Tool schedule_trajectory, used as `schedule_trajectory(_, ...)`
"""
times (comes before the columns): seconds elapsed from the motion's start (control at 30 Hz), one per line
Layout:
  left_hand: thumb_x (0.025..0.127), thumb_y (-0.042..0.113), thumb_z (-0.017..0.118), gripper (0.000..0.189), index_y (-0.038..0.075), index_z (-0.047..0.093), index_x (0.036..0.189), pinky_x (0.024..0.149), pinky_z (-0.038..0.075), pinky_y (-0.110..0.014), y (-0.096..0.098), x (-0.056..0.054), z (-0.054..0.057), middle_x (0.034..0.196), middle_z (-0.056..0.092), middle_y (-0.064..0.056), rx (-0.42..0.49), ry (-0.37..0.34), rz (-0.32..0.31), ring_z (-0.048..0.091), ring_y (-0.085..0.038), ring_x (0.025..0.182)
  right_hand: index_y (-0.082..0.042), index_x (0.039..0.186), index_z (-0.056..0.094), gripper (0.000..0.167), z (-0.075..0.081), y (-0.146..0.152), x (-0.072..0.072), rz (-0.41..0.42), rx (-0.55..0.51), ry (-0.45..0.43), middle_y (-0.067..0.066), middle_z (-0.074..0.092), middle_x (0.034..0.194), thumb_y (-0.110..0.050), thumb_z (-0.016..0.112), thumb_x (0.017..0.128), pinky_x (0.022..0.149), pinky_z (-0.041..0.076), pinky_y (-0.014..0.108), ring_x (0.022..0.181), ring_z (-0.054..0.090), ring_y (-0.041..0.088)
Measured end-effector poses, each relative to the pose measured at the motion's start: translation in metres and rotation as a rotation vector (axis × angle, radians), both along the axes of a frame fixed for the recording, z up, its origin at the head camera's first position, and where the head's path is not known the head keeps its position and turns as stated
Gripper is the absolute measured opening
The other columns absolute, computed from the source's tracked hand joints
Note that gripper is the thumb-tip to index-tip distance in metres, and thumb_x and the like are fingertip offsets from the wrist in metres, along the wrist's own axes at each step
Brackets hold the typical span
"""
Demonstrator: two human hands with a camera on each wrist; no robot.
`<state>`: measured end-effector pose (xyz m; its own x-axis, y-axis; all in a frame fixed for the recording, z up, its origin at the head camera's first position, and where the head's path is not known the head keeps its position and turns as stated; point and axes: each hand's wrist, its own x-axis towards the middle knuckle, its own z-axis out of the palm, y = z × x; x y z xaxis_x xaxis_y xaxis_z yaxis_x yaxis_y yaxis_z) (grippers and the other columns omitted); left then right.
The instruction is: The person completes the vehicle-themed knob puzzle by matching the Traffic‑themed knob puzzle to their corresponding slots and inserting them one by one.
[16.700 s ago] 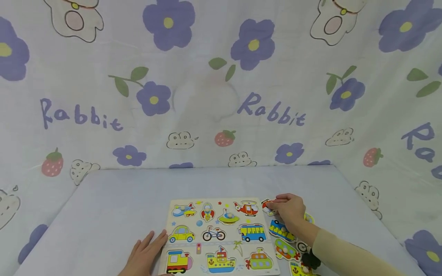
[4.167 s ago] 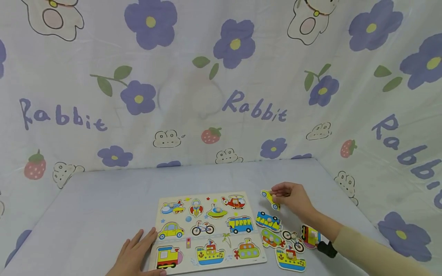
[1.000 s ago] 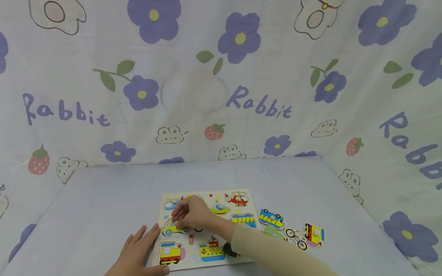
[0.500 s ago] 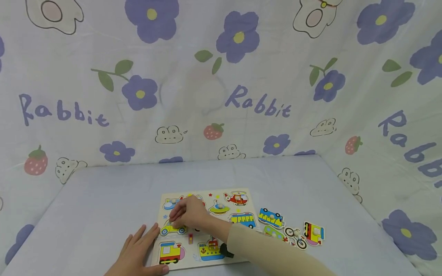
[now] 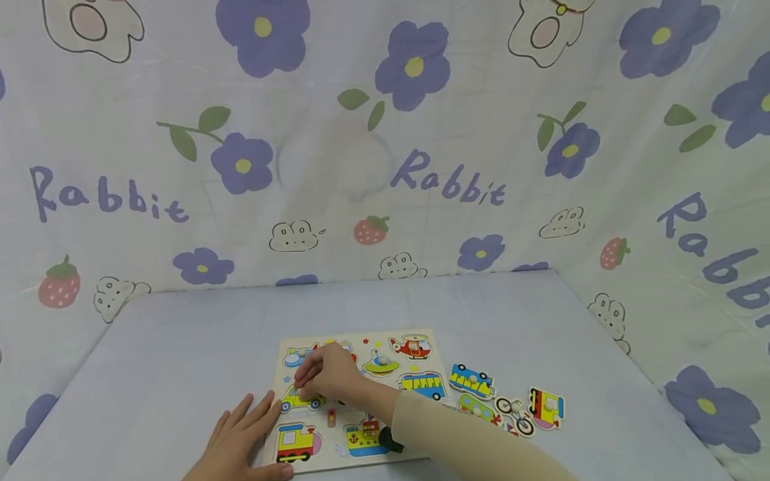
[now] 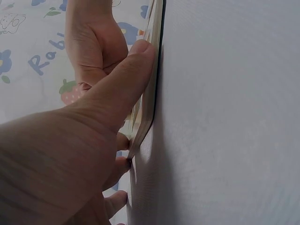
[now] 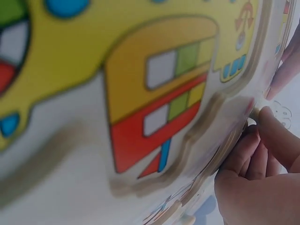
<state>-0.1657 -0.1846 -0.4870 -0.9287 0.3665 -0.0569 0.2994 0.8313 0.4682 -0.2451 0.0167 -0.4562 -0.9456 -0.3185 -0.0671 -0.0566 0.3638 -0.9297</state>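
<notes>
My right hand (image 5: 333,374) pinches the small knob (image 7: 255,114) of a yellow car puzzle piece (image 5: 301,403) between thumb and finger. The car lies over its matching place at the left of the wooden peg puzzle board (image 5: 331,462); whether it sits fully in the recess cannot be told. My left hand (image 5: 240,434) rests along the board's left edge with fingers spread, its thumb (image 6: 136,61) against the near edge. Knobbed plane (image 5: 297,356), flying saucer (image 5: 381,363) and helicopter (image 5: 412,347) pieces sit in the board's top row. My right hand partly covers the rocket and bicycle places.
Right of the board lie loose bus (image 5: 472,381), submarine (image 5: 477,406), bicycle (image 5: 515,415) and train (image 5: 546,409) pieces. The right sleeve (image 5: 469,431) mostly hides another piece. A patterned curtain (image 5: 337,200) stands behind the white table (image 5: 198,347).
Earlier my right hand held the helicopter piece, which now sits in the board. It then carried the car piece left onto the board and shifted it slightly. The left hand stays at the board's edge.
</notes>
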Motion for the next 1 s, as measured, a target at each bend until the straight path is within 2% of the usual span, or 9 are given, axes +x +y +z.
schedule_trajectory(0.2, 0.069, 0.074, 0.071, 0.104, 0.008, 0.048, 0.146, 0.104, 0.014, -0.076, 0.001, 0.001, 0.0, 0.153, 0.037, -0.014, 0.009, 0.012, -0.013, 0.02, -0.049, 0.14, -0.006, 0.081, 0.073, 0.018, -0.003, 0.004, -0.002, 0.031, 0.006, -0.011, 0.0, 0.07, 0.073, 0.006, 0.084, 0.073, 0.064, 0.055, 0.022, 0.067, 0.066, 0.011)
schedule_trajectory(0.5, 0.07, 0.071, 0.072, 0.103, 0.008, 0.046, 0.147, 0.103, 0.017, -0.076, 0.0, 0.002, 0.002, 0.153, 0.038, -0.014, -0.017, 0.039, -0.03, 0.024, -0.049, 0.139, -0.007, 0.086, 0.073, 0.018, -0.005, 0.009, -0.007, 0.086, -0.049, -0.053, 0.0, 0.072, 0.079, 0.005, 0.082, 0.075, 0.069, 0.055, 0.022, 0.073, 0.067, 0.011)
schedule_trajectory(0.77, 0.069, 0.071, 0.073, 0.103, 0.008, 0.047, 0.147, 0.103, 0.015, -0.076, 0.001, 0.0, -0.002, 0.153, 0.038, -0.013, -0.015, 0.028, -0.008, 0.023, -0.049, 0.139, -0.005, 0.097, 0.073, 0.016, 0.001, 0.014, -0.004, 0.127, -0.09, -0.1, 0.002, 0.073, 0.089, -0.002, 0.079, 0.082, 0.081, 0.053, 0.024, 0.082, 0.068, 0.011)
schedule_trajectory(0.9, 0.067, 0.072, 0.074, 0.105, 0.009, 0.048, 0.147, 0.104, 0.013, -0.075, 0.002, 0.0, -0.002, 0.153, 0.038, -0.013, -0.019, 0.01, 0.011, 0.022, -0.048, 0.14, -0.004, 0.104, 0.073, 0.019, 0.002, 0.028, -0.003, 0.16, -0.08, -0.07, -0.001, 0.073, 0.092, -0.009, 0.077, 0.086, 0.077, 0.055, 0.027, 0.083, 0.067, 0.011)
schedule_trajectory(1.0, 0.066, 0.072, 0.075, 0.106, 0.009, 0.047, 0.147, 0.106, 0.012, -0.074, 0.003, 0.0, -0.002, 0.154, 0.038, -0.013, -0.021, -0.005, 0.024, 0.02, -0.048, 0.14, -0.005, 0.106, 0.072, 0.02, 0.009, 0.046, 0.0, 0.121, -0.067, -0.032, -0.003, 0.071, 0.093, -0.014, 0.075, 0.088, 0.076, 0.057, 0.032, 0.082, 0.065, 0.013)
